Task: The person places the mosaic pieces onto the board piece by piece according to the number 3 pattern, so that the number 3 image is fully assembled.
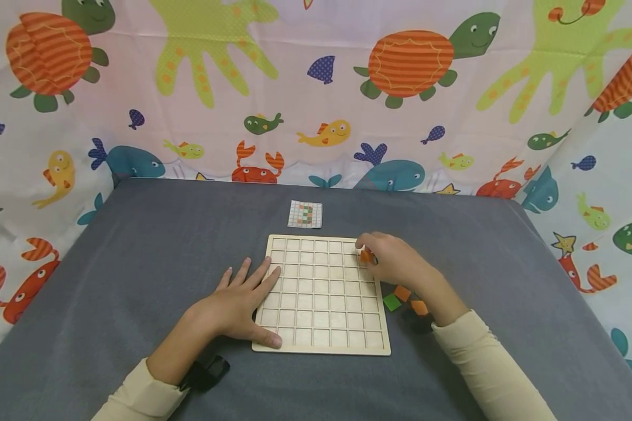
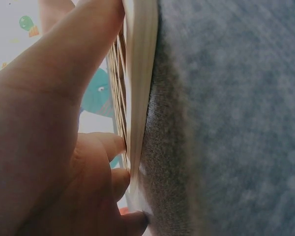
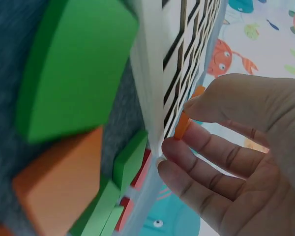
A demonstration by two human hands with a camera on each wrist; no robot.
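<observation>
A pale wooden grid board lies on the table, its square cells bare where they show. My left hand rests with fingers spread along its left side, the thumb on the near left corner. In the left wrist view the board's edge runs beside the thumb and fingers. Over the far right part of the grid, my right hand pinches an orange square tile between thumb and fingertips. The right wrist view shows that tile tilted up at the cells.
Beside the board's right edge lie loose tiles, among them a green tile and an orange tile. Red tiles show in the right wrist view. A small card with a coloured grid pattern lies behind the board. A printed curtain hangs behind the grey table.
</observation>
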